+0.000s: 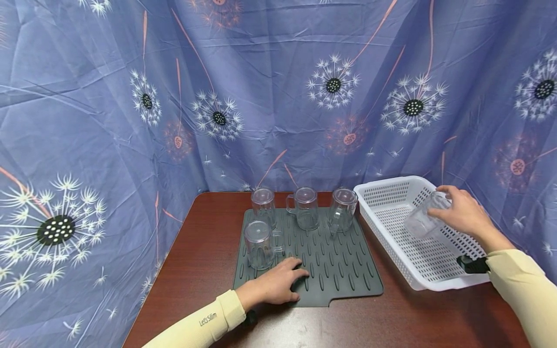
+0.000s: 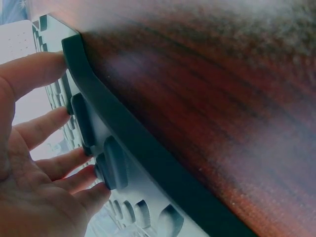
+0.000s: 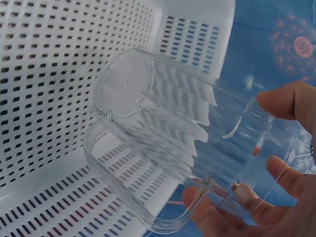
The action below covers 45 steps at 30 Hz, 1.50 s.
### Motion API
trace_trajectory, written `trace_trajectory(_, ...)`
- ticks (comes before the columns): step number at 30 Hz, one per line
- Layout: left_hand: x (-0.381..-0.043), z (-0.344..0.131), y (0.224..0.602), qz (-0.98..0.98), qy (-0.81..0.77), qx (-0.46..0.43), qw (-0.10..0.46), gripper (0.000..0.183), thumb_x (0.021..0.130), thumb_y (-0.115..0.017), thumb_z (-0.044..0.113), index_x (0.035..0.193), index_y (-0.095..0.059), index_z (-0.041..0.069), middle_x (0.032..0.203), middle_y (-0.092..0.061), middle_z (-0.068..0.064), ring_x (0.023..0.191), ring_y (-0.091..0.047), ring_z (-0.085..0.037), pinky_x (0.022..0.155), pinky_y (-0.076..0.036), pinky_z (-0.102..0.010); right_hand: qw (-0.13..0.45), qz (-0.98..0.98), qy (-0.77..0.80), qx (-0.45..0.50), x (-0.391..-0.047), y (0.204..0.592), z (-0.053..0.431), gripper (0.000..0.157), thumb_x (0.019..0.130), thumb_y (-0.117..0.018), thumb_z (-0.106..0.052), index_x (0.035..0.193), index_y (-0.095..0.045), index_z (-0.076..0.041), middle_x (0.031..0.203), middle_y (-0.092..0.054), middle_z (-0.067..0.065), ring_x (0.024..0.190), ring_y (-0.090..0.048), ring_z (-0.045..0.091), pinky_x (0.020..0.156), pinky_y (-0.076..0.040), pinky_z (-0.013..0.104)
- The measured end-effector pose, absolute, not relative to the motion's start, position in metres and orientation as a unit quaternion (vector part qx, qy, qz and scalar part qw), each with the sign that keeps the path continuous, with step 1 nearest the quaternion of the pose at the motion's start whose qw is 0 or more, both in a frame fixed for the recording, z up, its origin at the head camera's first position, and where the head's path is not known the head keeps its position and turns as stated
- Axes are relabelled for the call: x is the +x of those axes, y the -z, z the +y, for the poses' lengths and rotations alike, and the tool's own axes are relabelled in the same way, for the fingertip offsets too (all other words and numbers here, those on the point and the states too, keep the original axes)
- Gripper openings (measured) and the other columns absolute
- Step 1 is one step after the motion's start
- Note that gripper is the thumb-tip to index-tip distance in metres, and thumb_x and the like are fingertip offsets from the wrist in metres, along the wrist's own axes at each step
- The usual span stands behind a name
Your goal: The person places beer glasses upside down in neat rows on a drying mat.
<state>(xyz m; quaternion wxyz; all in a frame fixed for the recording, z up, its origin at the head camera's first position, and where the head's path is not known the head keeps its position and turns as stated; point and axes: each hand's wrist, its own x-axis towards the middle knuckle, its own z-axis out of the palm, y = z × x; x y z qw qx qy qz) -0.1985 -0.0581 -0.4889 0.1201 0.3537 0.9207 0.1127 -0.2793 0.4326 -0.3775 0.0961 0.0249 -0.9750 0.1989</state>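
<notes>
A clear glass mug (image 1: 423,217) is in my right hand (image 1: 463,212), tilted over the white basket. Thumb and fingers grip it around one end, and the handle (image 3: 148,212) shows along its side in the right wrist view. My left hand (image 1: 278,282) rests on the front part of the dark grey drying mat (image 1: 344,275), fingers spread and relaxed. In the left wrist view its fingertips (image 2: 101,190) touch the mat's raised ridges, with the thumb at the edge. Close beyond that hand stands another glass mug (image 1: 259,246).
At the mat's back row stand three more glass mugs, at the left (image 1: 263,208), middle (image 1: 306,210) and right (image 1: 342,212). The white perforated basket (image 1: 387,246) sits to the mat's right on the brown wooden table (image 1: 196,251). A blue patterned curtain (image 1: 270,96) hangs behind.
</notes>
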Motion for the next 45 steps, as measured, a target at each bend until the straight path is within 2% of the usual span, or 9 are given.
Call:
trace_trajectory(11,-0.199,-0.058,0.49,0.921,-0.108,0.358,0.11,0.058,0.09,-0.076,0.034,0.143,-0.056,0.025,0.157,-0.04,-0.01,0.148,-0.034,-0.026,0.118,-0.035,-0.039,0.132,-0.967,-0.212,0.046,-0.271,0.362,0.411,0.069,0.088,-0.075,-0.033,0.142,-0.045,-0.002,0.126,-0.051,0.035,0.103,-0.055,0.051,0.079,-0.037,0.067)
trace_trajectory(17,-0.199,-0.058,0.49,0.921,-0.105,0.359,0.107,0.057,0.09,-0.076,0.034,0.143,-0.056,0.025,0.157,-0.04,-0.01,0.148,-0.035,-0.026,0.118,-0.035,-0.039,0.135,-0.964,-0.221,0.051,-0.266,0.353,0.4,0.071,0.087,-0.077,-0.033,0.142,-0.045,-0.003,0.126,-0.052,0.034,0.101,-0.061,0.051,0.078,-0.038,0.064)
trace_trajectory(24,-0.199,-0.058,0.491,0.921,-0.107,0.361,0.103,0.058,0.089,-0.076,0.034,0.143,-0.056,0.024,0.157,-0.041,-0.011,0.148,-0.035,-0.027,0.118,-0.034,-0.039,0.133,-0.962,-0.229,0.059,-0.261,0.347,0.391,0.069,0.089,-0.075,-0.034,0.142,-0.044,-0.002,0.126,-0.051,0.034,0.101,-0.062,0.051,0.076,-0.042,0.06)
trace_trajectory(32,-0.2,-0.059,0.489,0.92,-0.114,0.359,0.112,0.057,0.09,-0.076,0.034,0.143,-0.056,0.025,0.157,-0.039,-0.01,0.149,-0.034,-0.026,0.118,-0.035,-0.039,0.144,-0.955,-0.252,0.062,-0.254,0.34,0.381,0.069,0.088,-0.077,-0.029,0.142,-0.044,-0.002,0.129,-0.053,0.033,0.104,-0.063,0.053,0.074,-0.046,0.047)
trace_trajectory(38,-0.2,-0.059,0.491,0.92,-0.107,0.366,0.095,0.058,0.088,-0.077,0.034,0.141,-0.058,0.024,0.155,-0.042,-0.01,0.146,-0.037,-0.025,0.116,-0.037,-0.037,0.139,-0.947,-0.283,0.066,-0.249,0.337,0.372,0.068,0.088,-0.077,-0.027,0.143,-0.045,-0.004,0.13,-0.054,0.032,0.104,-0.064,0.051,0.066,-0.046,0.026)
trace_trajectory(39,-0.2,-0.058,0.492,0.92,-0.106,0.366,0.092,0.058,0.088,-0.078,0.033,0.141,-0.058,0.024,0.154,-0.042,-0.01,0.146,-0.038,-0.025,0.116,-0.037,-0.036,0.135,-0.947,-0.286,0.063,-0.248,0.336,0.37,0.069,0.089,-0.077,-0.028,0.144,-0.044,-0.005,0.131,-0.053,0.031,0.105,-0.064,0.05,0.065,-0.045,0.024)
trace_trajectory(42,-0.2,-0.059,0.492,0.92,-0.108,0.366,0.091,0.058,0.087,-0.078,0.033,0.141,-0.058,0.024,0.154,-0.043,-0.01,0.146,-0.038,-0.024,0.116,-0.037,-0.036,0.131,-0.946,-0.291,0.057,-0.245,0.336,0.367,0.07,0.088,-0.078,-0.031,0.145,-0.044,-0.008,0.132,-0.054,0.029,0.099,-0.068,0.03,0.064,-0.045,0.022)
trace_trajectory(45,-0.2,-0.059,0.492,0.92,-0.114,0.363,0.099,0.058,0.087,-0.078,0.034,0.141,-0.058,0.024,0.155,-0.042,-0.01,0.146,-0.037,-0.024,0.116,-0.037,-0.036,0.129,-0.944,-0.298,0.052,-0.242,0.335,0.364,0.07,0.088,-0.078,-0.034,0.145,-0.044,-0.009,0.132,-0.055,0.028,0.089,-0.061,0.0,0.063,-0.045,0.021)
